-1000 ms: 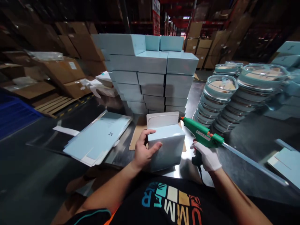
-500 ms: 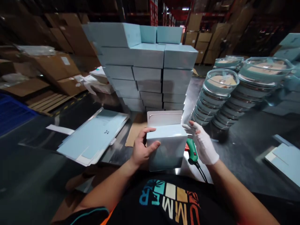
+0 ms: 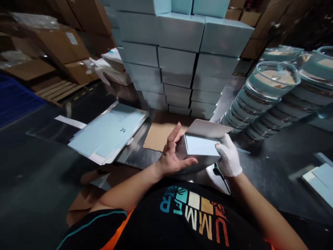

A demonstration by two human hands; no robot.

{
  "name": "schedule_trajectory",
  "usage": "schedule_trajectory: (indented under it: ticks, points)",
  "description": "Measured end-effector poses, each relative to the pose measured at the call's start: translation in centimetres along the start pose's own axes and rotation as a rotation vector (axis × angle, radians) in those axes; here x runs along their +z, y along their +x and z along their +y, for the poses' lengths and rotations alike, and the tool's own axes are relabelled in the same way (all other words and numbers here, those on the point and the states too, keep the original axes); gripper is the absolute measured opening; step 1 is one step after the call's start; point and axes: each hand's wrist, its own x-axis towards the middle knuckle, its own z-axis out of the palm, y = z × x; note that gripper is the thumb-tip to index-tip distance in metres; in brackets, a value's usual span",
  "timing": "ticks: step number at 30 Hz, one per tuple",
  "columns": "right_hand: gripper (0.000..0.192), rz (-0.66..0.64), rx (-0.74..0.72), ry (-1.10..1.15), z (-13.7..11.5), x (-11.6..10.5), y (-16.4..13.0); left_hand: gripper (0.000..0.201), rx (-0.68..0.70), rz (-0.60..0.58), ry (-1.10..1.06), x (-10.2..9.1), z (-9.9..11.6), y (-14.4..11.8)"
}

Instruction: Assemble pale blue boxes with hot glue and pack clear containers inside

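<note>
A stack of flat pale-blue carton sheets (image 3: 109,132) lay on the dark metal table (image 3: 47,163) at the left. Nearer the middle, the bare left hand (image 3: 173,156) cupped the side of a small pale-blue box (image 3: 201,146), fingers spread, thumb underneath. The gloved right hand (image 3: 229,159) pinched the box's right edge between thumb and fingers. The box was held tilted just above the table, close to the person's chest, its white flap (image 3: 208,127) standing open. The open flap could crease or the loosely cupped box could slip, since only light holds steadied it. A brown cardboard sheet (image 3: 162,130) lay beyond. Behind rose a wall of finished blue boxes (image 3: 182,55); at right, leaning stacks of lidded glass bowls (image 3: 262,97). The surroundings were a dim warehouse with brown cartons (image 3: 62,45).
</note>
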Motion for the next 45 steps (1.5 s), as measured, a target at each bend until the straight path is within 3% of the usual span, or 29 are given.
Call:
schedule_trajectory:
  ticks: [4,6,9,13,16,19,24,31,33,36,38,45]
  points:
    - [0.042,0.007,-0.018,0.002,0.0,0.4,-0.2,0.063,0.133,-0.142,0.033,-1.5,0.7,0.8]
    - [0.038,0.021,-0.036,-0.043,0.1,0.8,-0.4,0.048,0.171,-0.175,0.040,-2.5,0.7,1.1]
    - [0.040,-0.022,-0.100,-0.091,0.6,0.9,-0.5,0.042,0.177,-0.093,0.038,-3.3,-0.1,0.7]
    - [0.065,-0.204,-0.328,-0.170,1.8,-0.1,-0.2,0.045,0.159,0.136,-0.007,-2.9,-1.5,-0.2]
    - [0.061,-0.282,-0.495,-0.245,2.6,-1.0,-0.2,0.051,0.224,0.209,-0.153,-3.0,-1.9,0.0]
    - [0.045,-0.311,-0.524,-0.256,2.8,-1.2,-0.6,0.039,0.296,0.038,-0.032,-4.7,-1.9,1.1]
    - [0.031,-0.408,-0.520,-0.344,2.2,-0.8,-0.9,0.033,0.288,-0.264,0.081,-7.6,-1.1,2.6]
    - [0.033,-0.485,-0.584,-0.282,1.8,-0.7,0.1,0.048,0.448,-0.442,0.183,-8.0,1.0,4.1]
    - [0.045,-0.457,-0.539,-0.288,2.4,-0.3,-0.3,0.051,0.446,-0.484,0.236,-7.7,1.4,4.3]
    - [0.099,-0.378,-0.386,-0.280,3.7,0.7,-1.3,0.044,0.386,-0.559,0.267,-7.4,1.8,4.2]
    - [0.122,-0.349,-0.312,-0.241,4.4,1.4,-1.7,0.040,0.354,-0.594,0.293,-7.4,1.9,4.1]
    - [0.119,-0.371,-0.336,-0.288,4.8,1.8,-1.9,0.056,0.491,-0.604,0.361,-7.6,1.3,3.9]
